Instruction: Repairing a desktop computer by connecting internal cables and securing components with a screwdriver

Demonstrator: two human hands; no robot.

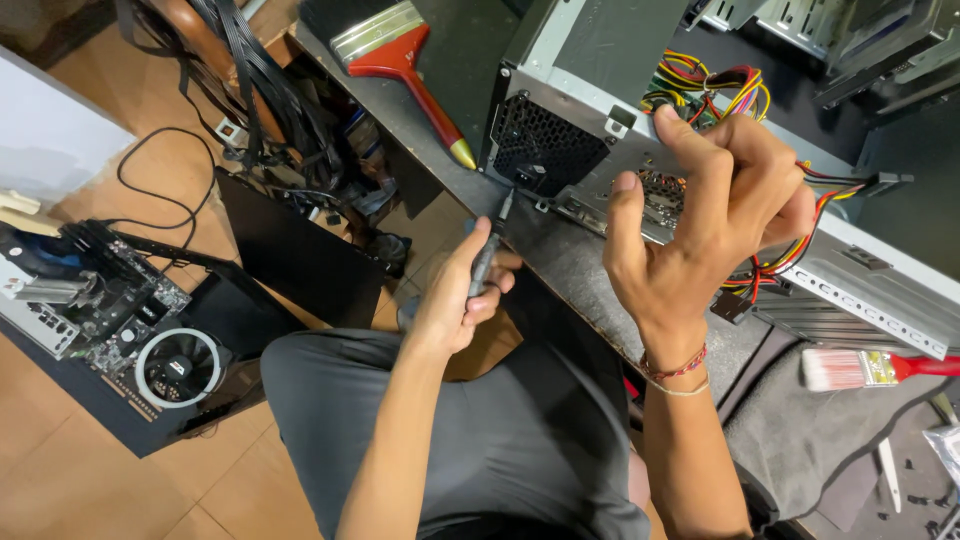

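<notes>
Screwdriver [488,258] clamped in our left hand [455,300], tip at the computer case [600,110] (rear corner); our right hand [700,220] grips coloured wires [790,262].

screwdriver [487,258]: slim, grey, tilted near upright, tip at the rear of the power supply | power supply [560,120]: grey metal box, black mesh grille, on counter edge | cable bundle [790,255]: red, yellow, black wires (partly hidden), curling out beside the box
</notes>
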